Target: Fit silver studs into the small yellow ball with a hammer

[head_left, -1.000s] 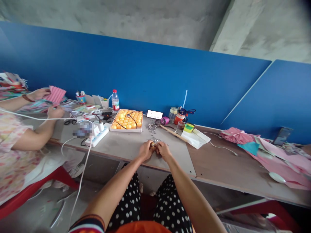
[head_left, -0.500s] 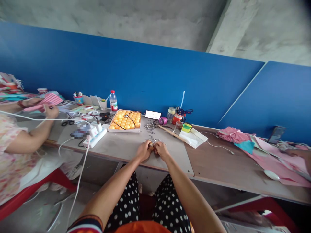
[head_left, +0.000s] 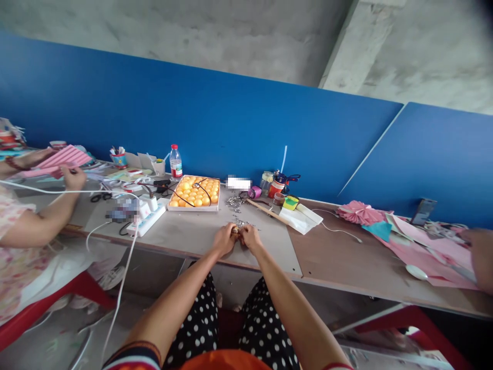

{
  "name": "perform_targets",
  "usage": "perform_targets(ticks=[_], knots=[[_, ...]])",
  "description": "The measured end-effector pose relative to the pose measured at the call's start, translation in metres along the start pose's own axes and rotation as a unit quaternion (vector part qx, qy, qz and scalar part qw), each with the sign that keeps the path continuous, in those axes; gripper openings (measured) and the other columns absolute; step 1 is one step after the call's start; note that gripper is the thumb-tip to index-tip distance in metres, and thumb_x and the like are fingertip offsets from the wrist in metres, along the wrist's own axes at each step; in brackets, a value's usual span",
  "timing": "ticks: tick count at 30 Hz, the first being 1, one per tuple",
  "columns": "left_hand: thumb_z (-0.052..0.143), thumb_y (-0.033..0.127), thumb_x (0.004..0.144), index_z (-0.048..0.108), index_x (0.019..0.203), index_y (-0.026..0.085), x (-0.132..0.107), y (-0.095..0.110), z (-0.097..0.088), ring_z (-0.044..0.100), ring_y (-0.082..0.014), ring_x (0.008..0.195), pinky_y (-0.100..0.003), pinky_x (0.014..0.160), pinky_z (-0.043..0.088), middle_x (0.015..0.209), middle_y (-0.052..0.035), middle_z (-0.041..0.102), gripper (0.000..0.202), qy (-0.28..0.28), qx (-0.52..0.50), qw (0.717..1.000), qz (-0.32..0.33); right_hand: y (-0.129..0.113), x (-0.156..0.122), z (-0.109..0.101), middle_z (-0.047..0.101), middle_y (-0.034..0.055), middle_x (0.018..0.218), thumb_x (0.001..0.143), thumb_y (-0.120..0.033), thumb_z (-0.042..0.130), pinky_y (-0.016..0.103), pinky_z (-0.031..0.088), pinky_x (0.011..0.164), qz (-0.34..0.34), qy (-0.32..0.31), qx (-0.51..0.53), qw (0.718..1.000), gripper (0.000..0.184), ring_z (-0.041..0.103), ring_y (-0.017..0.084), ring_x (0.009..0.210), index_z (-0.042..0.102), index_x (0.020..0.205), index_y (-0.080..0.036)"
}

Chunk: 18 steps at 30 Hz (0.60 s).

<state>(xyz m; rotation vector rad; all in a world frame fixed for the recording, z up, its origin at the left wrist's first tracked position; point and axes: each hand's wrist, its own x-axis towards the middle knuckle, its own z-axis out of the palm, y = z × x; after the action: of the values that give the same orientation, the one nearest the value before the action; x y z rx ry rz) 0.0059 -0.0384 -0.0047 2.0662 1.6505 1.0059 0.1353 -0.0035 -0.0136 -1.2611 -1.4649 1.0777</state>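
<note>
Near the front of the grey mat, my left hand (head_left: pixel 225 239) is closed around a small gold-coloured ball (head_left: pixel 234 231). My right hand (head_left: pixel 250 237) meets it from the other side, fingertips pinched together at the ball. What those fingertips hold is too small to make out. Just beyond both hands lie scattered small silver pieces (head_left: pixel 242 223), and a denser pile of silver pieces (head_left: pixel 233 202) sits farther back.
A shallow box (head_left: pixel 194 208) of orange balls stands back left, beside a power strip (head_left: pixel 148 218) and a bottle (head_left: pixel 175 162). A wooden stick (head_left: pixel 265 211) and white paper (head_left: pixel 302 221) lie right. Co-workers' hands are at the left (head_left: pixel 73 177) and right (head_left: pixel 481 257).
The view has turned slightly, so most things appear a little farther left. My hands stay together at the gold-coloured ball. The right co-worker's hand has come farther into view.
</note>
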Motion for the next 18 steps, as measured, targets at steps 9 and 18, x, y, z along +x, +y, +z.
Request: perform_targets(ticks=[9,18], knots=[[0.054,0.026,0.077,0.054,0.109,0.019,0.001,-0.001,0.007,0.059,-0.0217,0.093,-0.032,0.081,0.045,0.100,-0.0076,0.064,0.032,0.016,-0.004,1.000,-0.024,0.007,-0.010,-0.001,0.039,-0.0086,0.040,0.074,-0.043,0.043,0.021,0.029,0.039,-0.007,0.115,0.104,0.988,0.024,0.038,0.010,0.037,0.050,0.076,-0.020],[0.052,0.020,0.078,0.050,0.115,0.018,0.002,-0.006,0.010,0.057,-0.0217,0.100,-0.035,0.088,0.044,0.108,-0.0085,0.063,0.037,0.040,-0.046,0.998,-0.026,0.005,-0.010,-0.004,0.045,-0.0060,0.043,0.071,-0.042,0.047,0.024,0.035,0.043,-0.030,0.104,0.054,0.993,0.027,0.044,0.013,0.041,0.054,0.080,-0.017]])
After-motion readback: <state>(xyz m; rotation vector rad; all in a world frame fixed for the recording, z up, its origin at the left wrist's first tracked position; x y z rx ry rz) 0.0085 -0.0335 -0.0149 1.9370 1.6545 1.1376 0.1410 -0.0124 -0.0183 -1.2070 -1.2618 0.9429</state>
